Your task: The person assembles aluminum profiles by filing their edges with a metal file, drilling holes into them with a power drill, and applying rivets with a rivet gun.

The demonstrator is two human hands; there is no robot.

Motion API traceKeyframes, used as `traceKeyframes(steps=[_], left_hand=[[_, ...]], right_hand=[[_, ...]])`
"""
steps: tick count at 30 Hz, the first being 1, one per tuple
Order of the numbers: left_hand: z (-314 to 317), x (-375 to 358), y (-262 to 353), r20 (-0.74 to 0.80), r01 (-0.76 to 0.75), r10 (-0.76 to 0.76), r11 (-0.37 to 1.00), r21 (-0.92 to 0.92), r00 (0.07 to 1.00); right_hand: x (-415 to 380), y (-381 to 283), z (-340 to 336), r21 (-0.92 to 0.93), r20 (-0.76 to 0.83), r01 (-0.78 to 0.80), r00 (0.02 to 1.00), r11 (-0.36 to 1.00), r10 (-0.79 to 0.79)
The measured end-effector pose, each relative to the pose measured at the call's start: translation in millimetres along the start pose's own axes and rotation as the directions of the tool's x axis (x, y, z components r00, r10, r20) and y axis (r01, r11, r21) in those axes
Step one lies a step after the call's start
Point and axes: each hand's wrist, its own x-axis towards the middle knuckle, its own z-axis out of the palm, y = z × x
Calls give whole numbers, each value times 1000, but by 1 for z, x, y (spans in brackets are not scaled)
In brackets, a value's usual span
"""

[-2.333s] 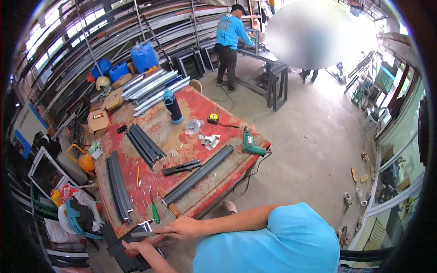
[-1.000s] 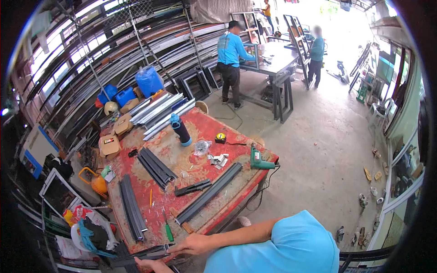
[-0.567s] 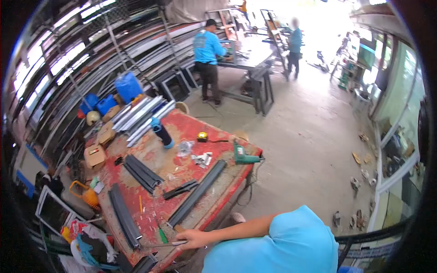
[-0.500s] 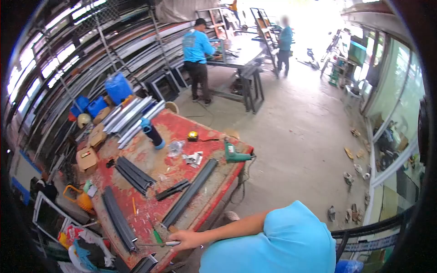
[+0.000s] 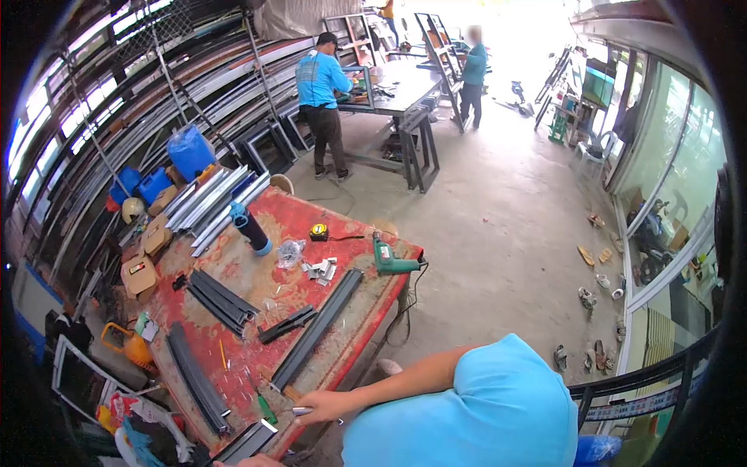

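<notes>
The tabletop (image 5: 289,205) is red with tan floral patterning. At its twelve o'clock is a navy bottle (image 5: 249,227) with light-blue ends; at two, a green drill (image 5: 393,262); at six, a dark-grey channel (image 5: 247,442). The person's shirt (image 5: 475,412) is sky blue.

The worktable (image 5: 271,282) has a worn top, red with bare brownish patches and scattered with small pale scraps. Read from its middle, twelve pointing away, silver profiles (image 5: 226,204) lie toward eleven, a dark bottle (image 5: 250,229) stands just short of twelve, and a tape measure (image 5: 319,232) sits at one. A green drill (image 5: 393,259) lies at two, metal brackets (image 5: 320,271) nearer the middle, and a long dark profile (image 5: 317,328) at three. Six holds a green-handled screwdriver (image 5: 267,409); eight, dark strips (image 5: 196,377) with a pencil (image 5: 223,355) just beside; ten, another dark bundle (image 5: 221,300).
</notes>
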Motion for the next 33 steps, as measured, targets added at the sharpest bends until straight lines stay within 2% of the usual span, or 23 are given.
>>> traceKeyframes(steps=[1,4,6,9,16,18,23,26,28,32,33], left_hand=[[-3,3,7,-10,-25,25,1000,5,1000],[-5,7,21,-35,-89,89,996,9,995],[-4,8,32,-51,-133,133,991,9,990],[-3,9,45,-79,-197,197,980,9,977],[4,1,64,-129,-317,319,948,30,939],[9,-3,66,-133,-342,344,939,41,930],[25,-25,72,-143,-387,392,920,62,909],[50,-52,84,-82,-362,359,932,-16,930],[59,-58,85,-58,-441,442,897,27,895],[83,-79,103,-11,-358,358,933,-44,934],[90,-83,112,11,-259,262,959,-115,965]], right_hand=[[0,4,0,23,-50,28,998,999,-27],[6,27,-4,-36,-35,7,999,999,-8],[0,7,-11,-31,-40,12,999,999,-13],[0,8,-18,-136,-2,-36,999,990,36],[-3,-4,-28,-45,-26,32,999,998,-33],[-3,-4,-32,-57,2,-55,998,997,55],[1,3,-38,-23,11,-40,999,999,41],[-3,-6,-44,-3,4,3,1000,1000,-3],[-4,-7,-45,9,-6,21,1000,1000,-20],[-6,-3,-47,-21,3,20,1000,1000,-20],[-6,-2,-49,-38,12,12,1000,999,-12]])
